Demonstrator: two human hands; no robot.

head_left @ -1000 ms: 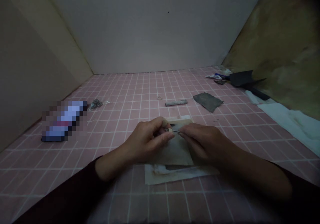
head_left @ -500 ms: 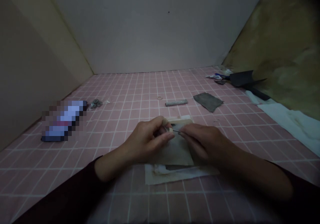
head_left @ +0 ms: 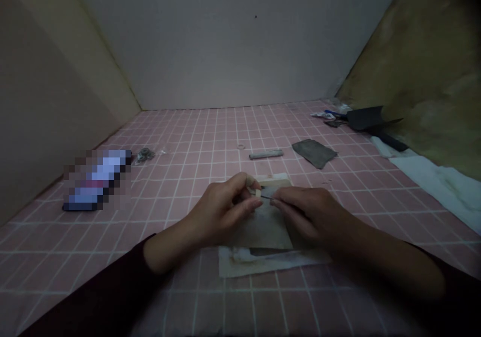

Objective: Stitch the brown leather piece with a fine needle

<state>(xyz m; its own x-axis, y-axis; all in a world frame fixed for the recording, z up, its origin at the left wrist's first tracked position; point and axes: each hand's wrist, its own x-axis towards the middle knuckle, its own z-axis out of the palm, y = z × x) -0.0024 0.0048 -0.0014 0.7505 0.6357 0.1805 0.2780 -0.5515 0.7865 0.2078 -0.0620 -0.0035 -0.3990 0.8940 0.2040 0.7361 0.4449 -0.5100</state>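
Observation:
Between the thumb and fingers of my left hand (head_left: 221,204) is a small pale ring (head_left: 258,193). Something pale is wrapped round a fingertip of that hand. My right hand (head_left: 313,209) pinches a thin metal rod (head_left: 267,197), which looks like a needle file; its far end reaches the ring, and I cannot tell whether it passes through. Both hands are closed, just above a greyish sheet (head_left: 263,229) lying on stained white paper (head_left: 233,268).
A pink tiled-pattern surface (head_left: 180,287) bears everything. Beyond my hands lie another pale ring (head_left: 241,146), a grey tube (head_left: 266,154) and a dark abrasive-looking sheet (head_left: 314,153). A phone (head_left: 99,179) is left; a black scoop (head_left: 366,118) and white paper (head_left: 436,179) are right.
The view has shifted very slightly. Both hands keep almost the same place and grip, and the pale ring looks turned a little between my left fingers.

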